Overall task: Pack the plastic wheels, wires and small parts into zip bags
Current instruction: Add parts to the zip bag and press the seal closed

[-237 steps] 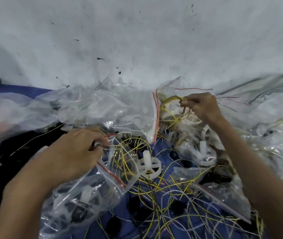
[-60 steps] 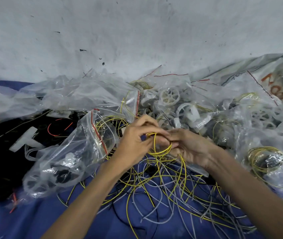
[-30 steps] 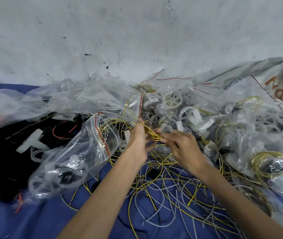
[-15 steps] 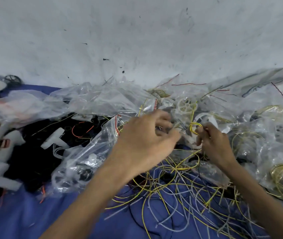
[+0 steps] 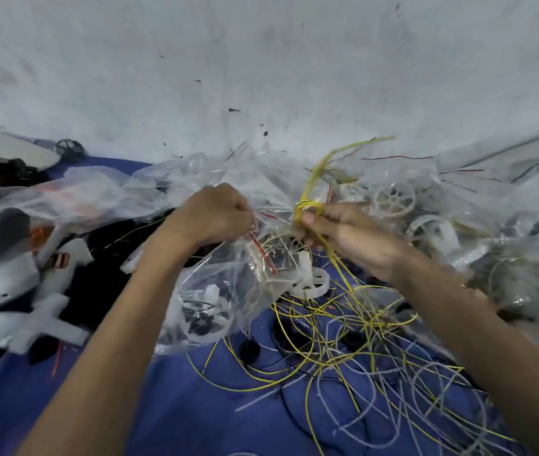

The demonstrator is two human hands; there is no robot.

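My left hand [image 5: 217, 213] grips the red-striped mouth of a clear zip bag [image 5: 215, 301] that holds white plastic wheels and small black parts. My right hand [image 5: 343, 235] pinches a coiled bundle of yellow wire [image 5: 307, 205] just right of the bag's mouth, with loose ends sticking up toward the wall. A white plastic wheel [image 5: 310, 284] lies below the two hands. A tangle of loose yellow, grey and black wires [image 5: 360, 334] spreads over the blue cloth [image 5: 169, 399] under my right forearm.
Filled and empty clear bags [image 5: 123, 195] pile up along the white wall [image 5: 261, 60]. More bagged wheels [image 5: 396, 199] and wire coils sit at the right. White foam pieces [image 5: 14, 324] and black parts lie at the left.
My left hand let go of the wires and took hold of the zip bag's mouth. My right hand lifted the coiled yellow wire up beside the bag. The view shifted right.
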